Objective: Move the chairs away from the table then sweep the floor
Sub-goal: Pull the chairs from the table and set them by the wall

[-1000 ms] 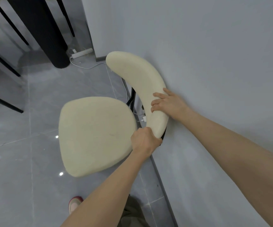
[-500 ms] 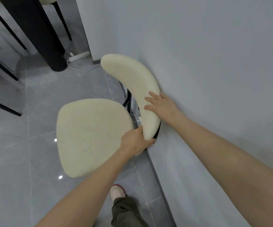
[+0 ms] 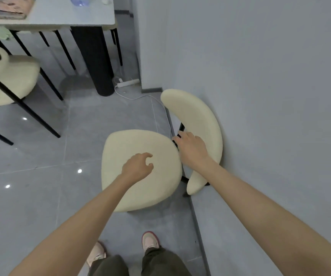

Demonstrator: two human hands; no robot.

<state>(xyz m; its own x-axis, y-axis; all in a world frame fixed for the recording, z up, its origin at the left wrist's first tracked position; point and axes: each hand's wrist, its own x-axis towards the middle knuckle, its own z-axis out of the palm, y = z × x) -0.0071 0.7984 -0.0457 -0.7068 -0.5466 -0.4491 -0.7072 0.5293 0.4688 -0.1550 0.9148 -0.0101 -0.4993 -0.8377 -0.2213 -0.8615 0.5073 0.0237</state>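
Now the cream padded chair with black metal legs [image 3: 134, 142] stands against the grey wall [image 3: 260, 96]; the left hand [image 3: 137, 166] hovers over its seat, loosely curled, empty; the right hand [image 3: 191, 150] reaches its frame, grip unclear.

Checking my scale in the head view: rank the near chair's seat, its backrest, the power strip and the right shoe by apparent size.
1. seat
2. backrest
3. right shoe
4. power strip: looks smallest, but it lies farther off, so its place against the shoe is unsure.
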